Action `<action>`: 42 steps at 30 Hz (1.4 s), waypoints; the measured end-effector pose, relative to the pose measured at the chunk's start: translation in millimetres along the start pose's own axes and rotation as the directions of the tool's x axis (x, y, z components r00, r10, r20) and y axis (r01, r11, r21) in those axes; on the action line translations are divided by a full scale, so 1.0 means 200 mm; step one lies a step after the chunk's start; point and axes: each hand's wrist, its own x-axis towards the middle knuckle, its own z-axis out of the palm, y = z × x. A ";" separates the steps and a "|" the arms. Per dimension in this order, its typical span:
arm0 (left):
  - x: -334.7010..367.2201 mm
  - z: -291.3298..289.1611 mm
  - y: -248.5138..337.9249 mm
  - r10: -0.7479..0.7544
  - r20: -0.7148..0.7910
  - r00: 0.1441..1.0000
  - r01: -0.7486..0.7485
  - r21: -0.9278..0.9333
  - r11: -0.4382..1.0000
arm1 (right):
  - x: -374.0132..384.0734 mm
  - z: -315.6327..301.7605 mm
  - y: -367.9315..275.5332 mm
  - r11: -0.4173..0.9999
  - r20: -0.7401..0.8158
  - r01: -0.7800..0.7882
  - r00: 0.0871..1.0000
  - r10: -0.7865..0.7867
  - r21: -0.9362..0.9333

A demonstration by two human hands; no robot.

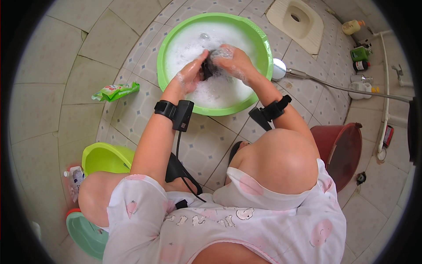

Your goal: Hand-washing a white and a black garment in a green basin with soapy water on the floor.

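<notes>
A light-green basin (162, 88) full of white suds (187, 42) stands on the tiled floor. Over its middle, a small dark, wet, foam-covered item (206, 69), which looks like cloth, is caught between my two hands. My left hand (191, 73) grips its left side, fingers pointing up and suds on the skin. From the right, my right hand (235, 64) curls over its upper part, foam on the knuckles. The item's lower part and several fingertips are hidden by foam and by the hands, so its exact kind cannot be made out.
A shower head (278, 69) on a metal hose touches the basin's right side. A green packet (115, 91) lies to the left. A yellow-green tub (103, 152) and a dark red bucket (351, 152) flank my knees. The squat toilet (281, 11) is at the far right, near several bottles.
</notes>
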 end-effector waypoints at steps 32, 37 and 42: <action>0.07 -0.08 0.09 0.410 0.060 0.910 -0.083 0.996 0.040 | -0.09 -0.09 0.16 0.739 0.107 0.091 0.994 -0.025 -0.667; 0.14 -0.07 -0.08 0.026 0.071 0.997 -0.067 0.989 -0.134 | -0.07 0.01 0.17 0.567 0.239 0.119 0.960 0.142 -0.815; 0.15 -0.11 -0.06 0.011 0.033 0.999 -0.032 0.998 -0.062 | -0.01 0.04 0.28 0.550 0.235 0.102 0.956 0.176 -0.829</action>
